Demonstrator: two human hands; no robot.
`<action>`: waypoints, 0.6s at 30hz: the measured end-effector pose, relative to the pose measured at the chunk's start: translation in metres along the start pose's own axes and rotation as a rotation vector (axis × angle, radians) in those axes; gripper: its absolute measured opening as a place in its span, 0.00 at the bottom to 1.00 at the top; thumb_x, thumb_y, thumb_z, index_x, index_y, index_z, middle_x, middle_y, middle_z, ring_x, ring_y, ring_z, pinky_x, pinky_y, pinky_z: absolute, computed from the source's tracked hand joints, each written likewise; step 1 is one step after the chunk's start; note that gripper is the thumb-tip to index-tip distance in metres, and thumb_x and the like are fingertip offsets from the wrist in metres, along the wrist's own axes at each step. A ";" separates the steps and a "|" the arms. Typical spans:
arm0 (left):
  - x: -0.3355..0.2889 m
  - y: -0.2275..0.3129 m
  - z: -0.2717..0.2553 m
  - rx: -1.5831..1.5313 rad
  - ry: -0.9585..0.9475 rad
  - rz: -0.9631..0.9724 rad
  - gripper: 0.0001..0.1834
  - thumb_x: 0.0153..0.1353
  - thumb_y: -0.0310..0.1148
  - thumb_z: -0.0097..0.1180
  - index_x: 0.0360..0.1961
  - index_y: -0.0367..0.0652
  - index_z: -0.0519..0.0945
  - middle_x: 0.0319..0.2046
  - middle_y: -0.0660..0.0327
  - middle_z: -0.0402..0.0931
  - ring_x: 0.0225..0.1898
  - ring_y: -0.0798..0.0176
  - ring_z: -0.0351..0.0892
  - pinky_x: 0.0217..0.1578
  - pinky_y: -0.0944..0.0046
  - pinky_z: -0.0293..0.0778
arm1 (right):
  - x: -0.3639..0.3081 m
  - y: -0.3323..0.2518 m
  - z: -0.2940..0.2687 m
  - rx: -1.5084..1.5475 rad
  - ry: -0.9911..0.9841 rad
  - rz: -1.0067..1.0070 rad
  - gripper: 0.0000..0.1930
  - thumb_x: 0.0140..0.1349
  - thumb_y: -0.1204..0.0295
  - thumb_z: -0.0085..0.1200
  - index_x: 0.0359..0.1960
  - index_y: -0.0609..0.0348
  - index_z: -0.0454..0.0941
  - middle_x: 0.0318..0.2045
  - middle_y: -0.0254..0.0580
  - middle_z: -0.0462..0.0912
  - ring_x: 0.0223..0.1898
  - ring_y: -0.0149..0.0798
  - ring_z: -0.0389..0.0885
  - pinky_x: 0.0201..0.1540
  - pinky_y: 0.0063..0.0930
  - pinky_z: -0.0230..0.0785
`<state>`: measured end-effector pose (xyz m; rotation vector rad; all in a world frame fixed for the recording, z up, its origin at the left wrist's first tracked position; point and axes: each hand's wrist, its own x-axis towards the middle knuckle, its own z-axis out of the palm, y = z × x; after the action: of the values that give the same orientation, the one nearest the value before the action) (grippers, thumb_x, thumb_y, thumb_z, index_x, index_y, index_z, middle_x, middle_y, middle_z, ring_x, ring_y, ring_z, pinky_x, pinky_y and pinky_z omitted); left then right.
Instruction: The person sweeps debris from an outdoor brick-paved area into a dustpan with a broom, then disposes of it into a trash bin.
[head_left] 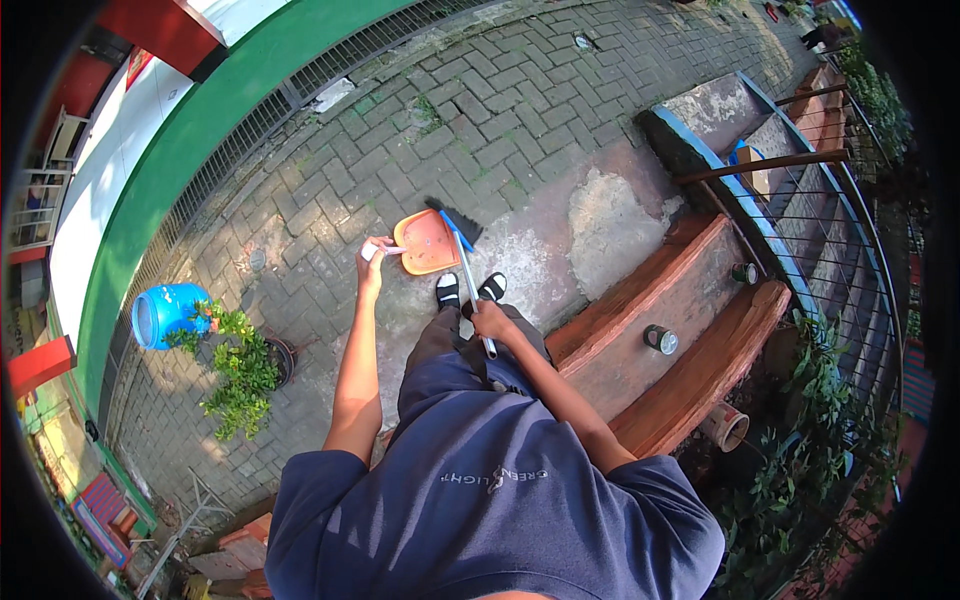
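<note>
My left hand [373, 264] is closed round the pale handle of an orange dustpan [427, 240]. The pan is held out in front of me, with a few small dark bits in it. In my right hand [490, 321] is the light-coloured stick of a broom [465, 262], gripped near its upper end. The stick slants forward and down to a blue head with dark bristles, beside the dustpan's far right edge. Whether the bristles touch the pan, I cannot tell. My feet in dark sandals [448, 291] stand just behind the pan and broom.
Grey paving bricks [510, 95] stretch ahead. On the left are a blue drum [172, 315], a potted plant [245, 375] and a metal grating along a green edge. To the right lie a reddish-edged bench [625, 350] with cans [660, 339], and a blue-edged concrete structure [722, 165].
</note>
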<state>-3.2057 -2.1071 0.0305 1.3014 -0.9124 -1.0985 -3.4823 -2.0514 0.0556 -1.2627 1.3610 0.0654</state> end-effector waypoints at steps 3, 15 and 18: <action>0.005 -0.001 0.005 -0.016 -0.005 -0.028 0.06 0.47 0.32 0.47 0.23 0.40 0.69 0.31 0.56 0.75 0.42 0.60 0.70 0.47 0.60 0.62 | -0.017 -0.025 -0.002 0.153 -0.161 0.067 0.12 0.54 0.77 0.43 0.40 0.69 0.68 0.15 0.40 0.71 0.14 0.32 0.72 0.15 0.26 0.65; -0.004 0.006 -0.019 -0.034 0.071 -0.022 0.06 0.48 0.33 0.45 0.23 0.42 0.69 0.32 0.56 0.75 0.41 0.62 0.70 0.46 0.63 0.61 | -0.086 -0.027 -0.122 0.430 -0.077 0.155 0.18 0.56 0.77 0.43 0.50 0.68 0.65 0.18 0.33 0.66 0.15 0.26 0.66 0.15 0.21 0.61; -0.010 0.006 -0.017 -0.067 0.121 -0.002 0.06 0.47 0.33 0.46 0.24 0.42 0.69 0.32 0.56 0.74 0.41 0.61 0.70 0.46 0.63 0.60 | -0.077 -0.027 -0.139 0.318 0.006 0.160 0.22 0.56 0.76 0.44 0.54 0.67 0.61 0.19 0.33 0.66 0.15 0.26 0.66 0.15 0.21 0.61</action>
<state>-3.1915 -2.0933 0.0354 1.2987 -0.7787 -1.0318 -3.5816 -2.1108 0.1679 -0.8881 1.4129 -0.0432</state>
